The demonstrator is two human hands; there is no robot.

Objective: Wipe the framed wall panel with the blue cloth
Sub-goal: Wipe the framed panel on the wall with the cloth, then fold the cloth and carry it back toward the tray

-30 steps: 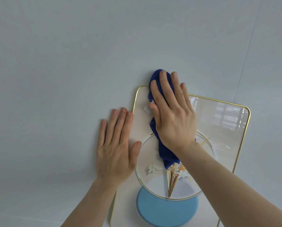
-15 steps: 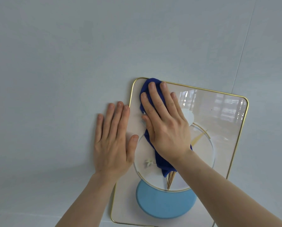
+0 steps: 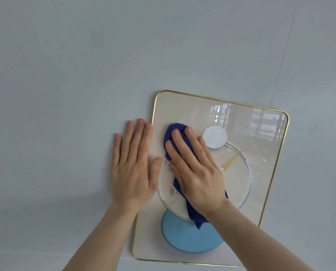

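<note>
Our right hand (image 3: 197, 173) lies flat with the fingers stretched out, pressing the blue cloth (image 3: 176, 133) against the framed wall panel (image 3: 260, 192); it is a palm-down press, with no fingers curled around the fabric. We see the cloth bunched into a long strip, its upper end showing past our fingertips and its lower tail hanging out below the wrist, over the top of the light blue disc (image 3: 188, 239) printed on the panel. The cloth sits in the upper left part of the panel, just inside the left stretch of the thin gold frame (image 3: 153, 122), and crosses the large printed ring (image 3: 247, 173). A small white circle (image 3: 215, 136) is just to the right of our fingertips, apart from them.

Our left hand (image 3: 133, 169) is spread open and flat, holding nothing; its fingers rest on the pale wall (image 3: 65, 94) just beside the frame's left edge, while the thumb and part of the palm lie over that edge onto the panel.

To the right of the cloth, the panel's glossy surface is uncovered up to the right edge and the rounded top right corner (window reflections show there). Bare panel also runs above the cloth up to the top edge. Around the frame, the wall is plain on the left, above and to the right.
</note>
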